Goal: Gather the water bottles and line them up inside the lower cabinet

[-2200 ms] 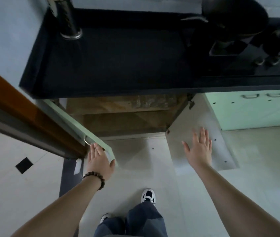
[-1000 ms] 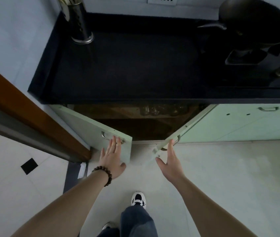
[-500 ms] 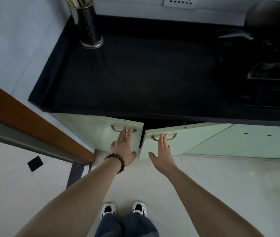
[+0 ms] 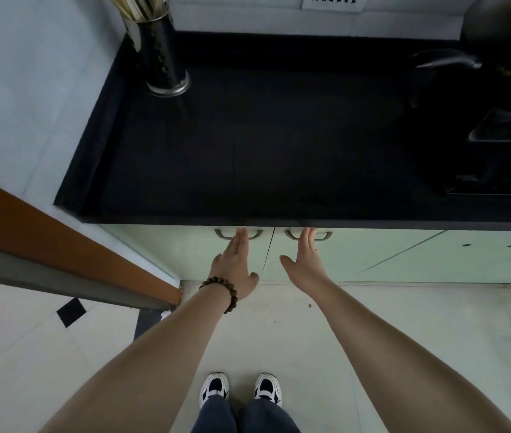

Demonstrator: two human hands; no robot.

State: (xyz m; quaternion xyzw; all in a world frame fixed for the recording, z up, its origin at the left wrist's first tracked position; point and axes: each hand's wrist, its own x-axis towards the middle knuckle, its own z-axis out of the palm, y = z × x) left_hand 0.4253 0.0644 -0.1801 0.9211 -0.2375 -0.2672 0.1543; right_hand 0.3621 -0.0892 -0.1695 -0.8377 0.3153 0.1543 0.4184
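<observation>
The lower cabinet has two pale green doors, and both stand shut. My left hand [image 4: 236, 270], with a bead bracelet on the wrist, lies flat on the left door [image 4: 185, 251] just below its metal handle [image 4: 238, 235]. My right hand [image 4: 305, 260] presses flat on the right door [image 4: 351, 254] under its handle [image 4: 308, 235]. Both hands have fingers apart and hold nothing. The water bottles are hidden behind the doors.
A black countertop [image 4: 248, 145] overhangs the doors. A metal utensil holder [image 4: 160, 54] stands at its back left, and a dark pan and stove [image 4: 494, 98] sit at the right. A wooden door frame [image 4: 69, 245] runs along the left. My shoes [image 4: 241, 389] are on the tiled floor.
Both cabinet doors swung from wide open to fully shut under my flat hands. The bottles on the shelf inside went out of sight. My view rose toward the countertop.
</observation>
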